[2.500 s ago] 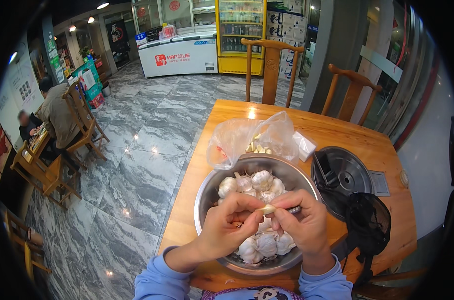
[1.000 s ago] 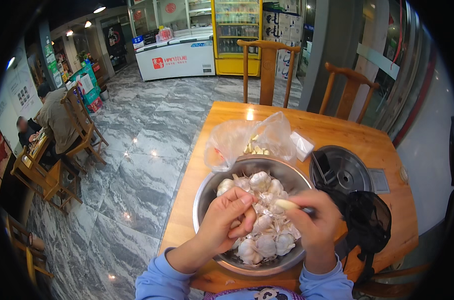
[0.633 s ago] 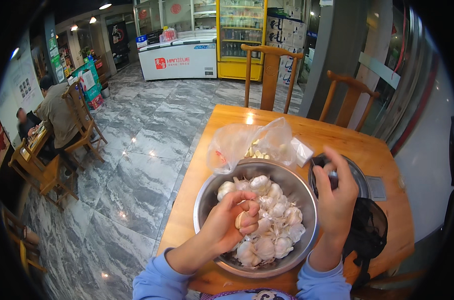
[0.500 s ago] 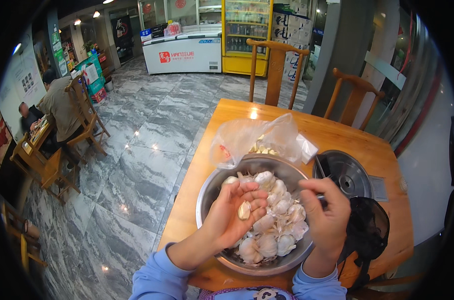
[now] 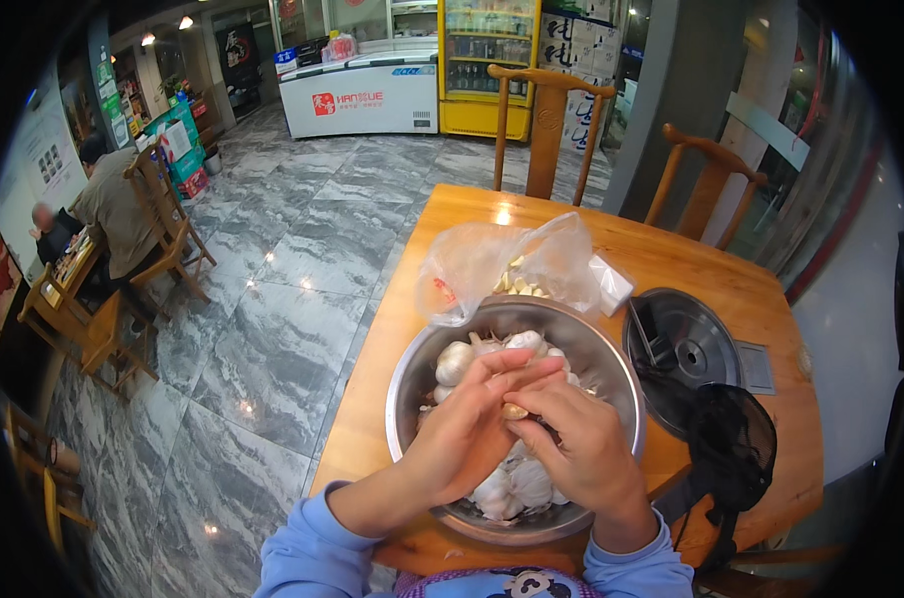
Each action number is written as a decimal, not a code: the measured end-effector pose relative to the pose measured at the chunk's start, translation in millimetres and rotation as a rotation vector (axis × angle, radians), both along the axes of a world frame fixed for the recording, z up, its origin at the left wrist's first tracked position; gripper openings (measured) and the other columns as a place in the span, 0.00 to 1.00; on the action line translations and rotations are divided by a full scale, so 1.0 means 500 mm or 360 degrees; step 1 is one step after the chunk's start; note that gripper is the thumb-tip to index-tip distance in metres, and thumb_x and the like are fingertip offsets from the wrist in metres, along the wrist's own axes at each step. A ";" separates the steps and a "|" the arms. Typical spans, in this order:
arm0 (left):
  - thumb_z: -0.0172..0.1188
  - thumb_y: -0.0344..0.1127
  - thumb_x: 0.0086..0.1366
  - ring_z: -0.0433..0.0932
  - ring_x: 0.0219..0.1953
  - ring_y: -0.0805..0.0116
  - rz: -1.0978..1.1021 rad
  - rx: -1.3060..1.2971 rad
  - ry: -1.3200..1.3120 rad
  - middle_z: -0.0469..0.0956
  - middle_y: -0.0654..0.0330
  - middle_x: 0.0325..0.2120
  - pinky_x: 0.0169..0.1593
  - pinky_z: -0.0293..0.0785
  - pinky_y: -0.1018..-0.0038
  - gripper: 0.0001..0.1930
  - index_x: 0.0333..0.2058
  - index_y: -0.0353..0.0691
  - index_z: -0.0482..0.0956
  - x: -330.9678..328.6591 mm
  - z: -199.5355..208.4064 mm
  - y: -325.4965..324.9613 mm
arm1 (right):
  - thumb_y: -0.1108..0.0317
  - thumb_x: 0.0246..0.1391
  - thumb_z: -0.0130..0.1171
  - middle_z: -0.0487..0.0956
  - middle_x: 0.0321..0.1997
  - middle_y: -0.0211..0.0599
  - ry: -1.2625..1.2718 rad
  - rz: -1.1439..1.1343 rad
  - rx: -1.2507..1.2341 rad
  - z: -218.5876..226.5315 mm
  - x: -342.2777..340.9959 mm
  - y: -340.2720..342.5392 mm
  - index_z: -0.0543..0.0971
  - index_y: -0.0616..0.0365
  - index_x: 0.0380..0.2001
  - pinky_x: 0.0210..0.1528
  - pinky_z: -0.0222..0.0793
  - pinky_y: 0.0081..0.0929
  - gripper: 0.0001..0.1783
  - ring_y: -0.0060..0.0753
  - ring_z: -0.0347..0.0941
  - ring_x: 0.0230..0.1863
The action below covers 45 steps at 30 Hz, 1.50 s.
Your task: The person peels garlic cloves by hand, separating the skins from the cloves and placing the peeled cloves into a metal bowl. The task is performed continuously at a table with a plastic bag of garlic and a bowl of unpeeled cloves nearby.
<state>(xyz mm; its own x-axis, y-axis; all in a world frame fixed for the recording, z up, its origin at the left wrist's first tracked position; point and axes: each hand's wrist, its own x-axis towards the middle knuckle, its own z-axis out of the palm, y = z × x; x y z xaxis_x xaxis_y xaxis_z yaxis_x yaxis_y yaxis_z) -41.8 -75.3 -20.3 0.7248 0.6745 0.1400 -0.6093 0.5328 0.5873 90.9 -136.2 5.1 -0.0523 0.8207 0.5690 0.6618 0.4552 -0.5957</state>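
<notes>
A garlic clove [image 5: 515,411] is between the thumb and fingertips of my right hand [image 5: 576,439], pinched against the palm side of my left hand [image 5: 467,429]. The left palm is turned up, its fingers stretched out and partly over the right fingertips. Both hands are above a wide steel bowl [image 5: 402,394] of whole garlic bulbs [image 5: 456,363], with papery skins among them. The hands hide the middle of the heap. Past the bowl's far rim lies a clear plastic bag [image 5: 561,261] with peeled cloves [image 5: 516,283] in it.
Right of the bowl are a round dark metal lid [image 5: 696,334], a white tissue pack [image 5: 611,284] and a black mesh bag [image 5: 736,439] on the wooden table [image 5: 372,409]. Wooden chairs [image 5: 546,130] stand at its far side. Two people sit at another table, far left.
My right hand has come left and down to the left hand and now pinches the clove that lay in the left palm. The view has tilted slightly.
</notes>
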 end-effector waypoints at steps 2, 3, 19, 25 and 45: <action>0.48 0.35 0.67 0.66 0.53 0.65 0.0245 0.0366 0.0203 0.65 0.54 0.50 0.54 0.65 0.69 0.14 0.49 0.38 0.65 0.000 -0.003 -0.003 | 0.75 0.45 0.62 0.74 0.27 0.41 0.0078 -0.0054 -0.0049 0.004 0.005 -0.003 0.75 0.60 0.32 0.28 0.68 0.32 0.09 0.44 0.73 0.28; 0.51 0.32 0.65 0.68 0.50 0.67 0.0408 0.0665 0.0359 0.66 0.55 0.48 0.52 0.66 0.71 0.13 0.48 0.38 0.67 -0.003 -0.004 -0.003 | 0.75 0.44 0.62 0.74 0.27 0.41 0.0114 -0.0089 -0.0089 0.007 0.007 -0.006 0.76 0.60 0.32 0.28 0.67 0.31 0.09 0.43 0.73 0.27; 0.59 0.25 0.60 0.72 0.32 0.77 0.0970 0.1382 0.0853 0.70 0.61 0.32 0.35 0.70 0.84 0.07 0.37 0.32 0.72 -0.005 -0.011 0.003 | 0.75 0.44 0.63 0.75 0.23 0.42 0.0010 -0.0204 0.0054 -0.001 0.005 -0.004 0.75 0.60 0.27 0.23 0.67 0.28 0.07 0.38 0.74 0.22; 0.56 0.23 0.60 0.71 0.32 0.79 0.0849 0.1289 0.0912 0.71 0.60 0.33 0.35 0.70 0.84 0.05 0.36 0.32 0.72 -0.003 -0.001 0.007 | 0.72 0.45 0.62 0.73 0.23 0.39 -0.0200 -0.0240 0.0139 -0.014 0.011 0.000 0.74 0.57 0.28 0.25 0.68 0.33 0.07 0.41 0.74 0.25; 0.61 0.21 0.56 0.75 0.32 0.66 0.1472 0.1815 0.0760 0.75 0.52 0.33 0.36 0.72 0.77 0.09 0.32 0.34 0.70 0.006 -0.026 -0.003 | 0.74 0.45 0.64 0.76 0.22 0.41 0.0072 -0.0295 0.0113 -0.005 0.002 -0.009 0.76 0.61 0.27 0.23 0.68 0.26 0.07 0.33 0.74 0.21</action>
